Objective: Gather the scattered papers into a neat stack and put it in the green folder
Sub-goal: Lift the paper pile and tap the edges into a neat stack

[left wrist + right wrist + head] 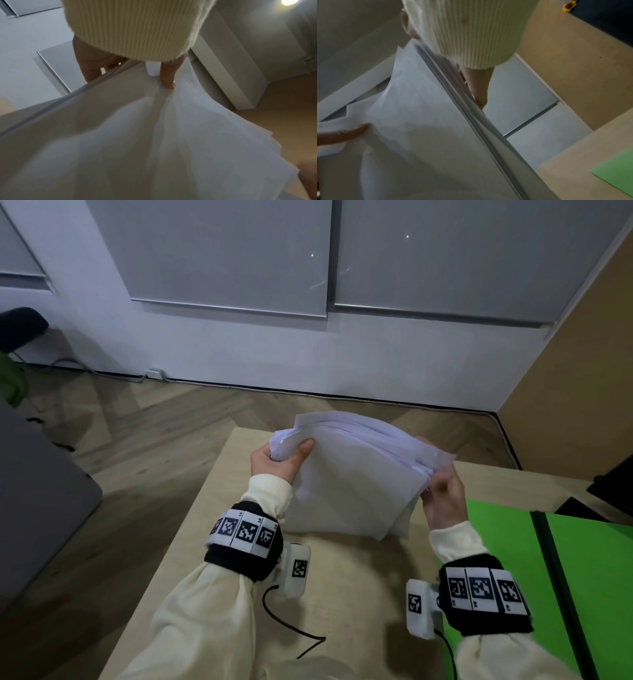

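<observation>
A loose bundle of white papers point(356, 481) stands on its lower edge on the light wooden table point(342, 577), its sheets uneven at the top. My left hand point(274, 460) grips the bundle's upper left corner, thumb on the near face. My right hand point(443, 494) holds the right edge, fingers curled round the sheets. In the left wrist view the thumb point(167, 78) presses the papers point(137, 148). The right wrist view shows the sheet edges point(471, 115) fanned beside my fingers point(477, 92). The green folder point(582, 577) lies open at the table's right.
A dark spine point(561, 594) runs down the open folder. Black objects point(613, 484) sit at the table's far right edge. A grey surface point(41, 508) stands to the left across the wooden floor. A cable point(291, 628) trails from my left wrist camera over the table.
</observation>
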`<act>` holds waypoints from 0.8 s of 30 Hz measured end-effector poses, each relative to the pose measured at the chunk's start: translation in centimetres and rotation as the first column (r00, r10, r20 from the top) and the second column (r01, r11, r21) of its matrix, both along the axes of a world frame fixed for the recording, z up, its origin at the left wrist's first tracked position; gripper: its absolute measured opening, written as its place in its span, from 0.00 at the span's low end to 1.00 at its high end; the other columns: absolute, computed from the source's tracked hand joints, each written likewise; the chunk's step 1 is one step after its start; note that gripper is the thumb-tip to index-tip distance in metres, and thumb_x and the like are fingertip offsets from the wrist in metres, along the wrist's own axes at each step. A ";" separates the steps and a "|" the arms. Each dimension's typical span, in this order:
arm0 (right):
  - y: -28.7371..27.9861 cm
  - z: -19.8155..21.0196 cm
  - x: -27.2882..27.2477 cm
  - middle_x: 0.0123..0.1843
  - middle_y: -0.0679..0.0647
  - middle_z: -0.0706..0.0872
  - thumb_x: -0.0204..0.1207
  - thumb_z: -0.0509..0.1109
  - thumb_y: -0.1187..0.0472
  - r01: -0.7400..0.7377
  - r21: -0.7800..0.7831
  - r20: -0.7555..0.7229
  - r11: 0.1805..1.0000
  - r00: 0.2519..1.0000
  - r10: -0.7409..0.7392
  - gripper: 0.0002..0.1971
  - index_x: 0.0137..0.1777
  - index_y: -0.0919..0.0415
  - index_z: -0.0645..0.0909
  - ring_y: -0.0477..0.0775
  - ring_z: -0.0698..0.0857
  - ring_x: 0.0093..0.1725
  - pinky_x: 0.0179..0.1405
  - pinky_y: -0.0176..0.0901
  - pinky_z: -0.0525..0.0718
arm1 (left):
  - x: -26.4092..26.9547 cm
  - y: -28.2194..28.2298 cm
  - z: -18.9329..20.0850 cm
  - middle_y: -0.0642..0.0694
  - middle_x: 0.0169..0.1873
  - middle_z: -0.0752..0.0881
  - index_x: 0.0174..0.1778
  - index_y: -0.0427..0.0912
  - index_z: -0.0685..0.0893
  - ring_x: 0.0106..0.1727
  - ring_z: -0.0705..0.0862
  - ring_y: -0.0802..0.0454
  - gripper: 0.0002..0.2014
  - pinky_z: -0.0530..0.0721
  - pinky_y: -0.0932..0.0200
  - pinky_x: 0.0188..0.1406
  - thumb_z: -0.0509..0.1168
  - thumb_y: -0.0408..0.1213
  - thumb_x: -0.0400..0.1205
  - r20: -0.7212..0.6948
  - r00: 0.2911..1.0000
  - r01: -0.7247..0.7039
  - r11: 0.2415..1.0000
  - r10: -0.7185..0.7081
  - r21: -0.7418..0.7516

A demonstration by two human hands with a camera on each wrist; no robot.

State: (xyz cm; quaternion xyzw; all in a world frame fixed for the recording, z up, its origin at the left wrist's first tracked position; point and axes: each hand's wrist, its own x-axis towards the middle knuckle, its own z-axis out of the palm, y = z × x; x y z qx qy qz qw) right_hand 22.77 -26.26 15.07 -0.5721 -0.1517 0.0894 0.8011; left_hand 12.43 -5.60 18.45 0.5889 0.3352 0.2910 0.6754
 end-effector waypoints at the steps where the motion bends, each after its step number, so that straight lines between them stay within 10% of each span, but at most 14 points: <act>1: -0.1 -0.1 -0.3 0.39 0.41 0.92 0.49 0.81 0.50 0.013 -0.027 -0.004 1.000 1.000 -0.013 0.23 0.45 0.55 0.87 0.36 0.87 0.40 0.41 0.27 0.85 | 0.0 0.0 0.0 0.51 0.31 0.86 0.33 0.51 0.83 0.32 0.85 0.53 0.09 0.86 0.65 0.34 0.78 0.36 0.68 -0.007 1.000 0.011 1.000 -0.011 -0.007; 3: -0.3 -0.3 -1.1 0.31 0.33 0.91 0.47 0.82 0.65 -0.012 -0.089 0.030 0.996 0.999 0.015 0.26 0.47 0.59 0.81 0.27 0.86 0.33 0.34 0.19 0.81 | -0.1 0.1 0.0 0.51 0.31 0.86 0.34 0.51 0.83 0.30 0.85 0.56 0.09 0.86 0.65 0.34 0.78 0.36 0.69 -0.028 0.998 0.053 0.998 -0.054 -0.025; 4: -0.3 -0.5 -1.5 0.31 0.30 0.90 0.41 0.88 0.54 -0.018 -0.153 0.075 0.988 0.997 0.030 0.34 0.49 0.61 0.79 0.25 0.86 0.33 0.34 0.18 0.81 | -0.2 0.2 0.0 0.51 0.31 0.86 0.35 0.50 0.84 0.28 0.86 0.58 0.08 0.85 0.67 0.31 0.77 0.36 0.69 -0.044 0.996 0.078 0.997 -0.079 -0.030; 6: -0.1 -0.5 -2.1 0.32 0.27 0.89 0.48 0.83 0.48 -0.025 -0.263 0.079 0.964 0.996 0.047 0.27 0.46 0.56 0.80 0.23 0.86 0.35 0.37 0.16 0.80 | -0.3 0.4 -0.2 0.50 0.32 0.86 0.38 0.46 0.84 0.32 0.87 0.54 0.08 0.86 0.66 0.35 0.78 0.39 0.69 -0.078 0.990 0.117 0.992 -0.120 -0.039; 8: 0.7 -0.3 -1.8 0.31 0.31 0.90 0.61 0.80 0.72 0.064 -0.329 0.092 0.942 0.995 -0.036 0.15 0.41 0.54 0.82 0.24 0.85 0.33 0.38 0.18 0.81 | -0.6 0.0 -0.2 0.49 0.34 0.87 0.38 0.49 0.85 0.39 0.87 0.46 0.10 0.86 0.55 0.48 0.77 0.45 0.65 -0.074 0.982 0.170 0.984 -0.174 -0.051; 11: 1.2 1.1 -2.1 0.34 0.38 0.89 0.69 0.75 0.72 0.279 -0.268 0.110 0.922 0.960 -0.258 0.07 0.47 0.67 0.85 0.25 0.83 0.28 0.36 0.21 0.83 | -1.3 -0.9 0.5 0.56 0.29 0.89 0.37 0.54 0.83 0.35 0.87 0.56 0.10 0.85 0.54 0.47 0.75 0.49 0.65 -0.023 0.977 0.210 0.978 -0.210 -0.016; 15: 0.6 3.8 -3.4 0.30 0.26 0.87 0.72 0.70 0.76 0.280 -0.156 0.223 0.947 0.944 -0.243 0.17 0.39 0.49 0.80 0.19 0.83 0.33 0.38 0.13 0.78 | -2.1 -1.8 2.3 0.49 0.37 0.87 0.45 0.42 0.87 0.41 0.83 0.55 0.22 0.83 0.63 0.45 0.69 0.55 0.64 0.187 0.969 0.145 0.984 -0.162 0.101; 17: 0.6 3.6 -3.7 0.37 0.34 0.87 0.72 0.71 0.74 0.296 -0.171 0.221 0.940 0.941 -0.256 0.10 0.40 0.56 0.82 0.18 0.82 0.31 0.35 0.12 0.77 | -2.4 -2.4 2.1 0.48 0.35 0.83 0.40 0.44 0.86 0.40 0.80 0.55 0.14 0.80 0.66 0.43 0.71 0.52 0.69 0.162 0.979 0.110 0.989 -0.124 0.096; 20: 1.0 3.0 -4.4 0.21 0.34 0.81 0.71 0.74 0.66 0.322 -0.157 0.115 0.934 0.945 -0.306 0.06 0.36 0.65 0.79 0.26 0.78 0.21 0.28 0.15 0.75 | -2.4 -3.6 0.9 0.55 0.27 0.84 0.36 0.44 0.84 0.31 0.83 0.63 0.04 0.80 0.68 0.40 0.70 0.38 0.76 0.105 0.993 0.047 0.999 -0.047 0.003; 24: 1.9 3.9 -4.8 0.24 0.33 0.85 0.67 0.73 0.48 0.429 -0.100 0.131 0.898 0.900 -0.416 0.11 0.34 0.55 0.82 0.28 0.79 0.27 0.31 0.17 0.75 | -2.0 -3.8 1.0 0.61 0.12 0.81 0.29 0.45 0.81 0.18 0.77 0.70 0.09 0.77 0.78 0.24 0.73 0.36 0.73 0.129 0.981 -0.139 0.988 0.146 -0.060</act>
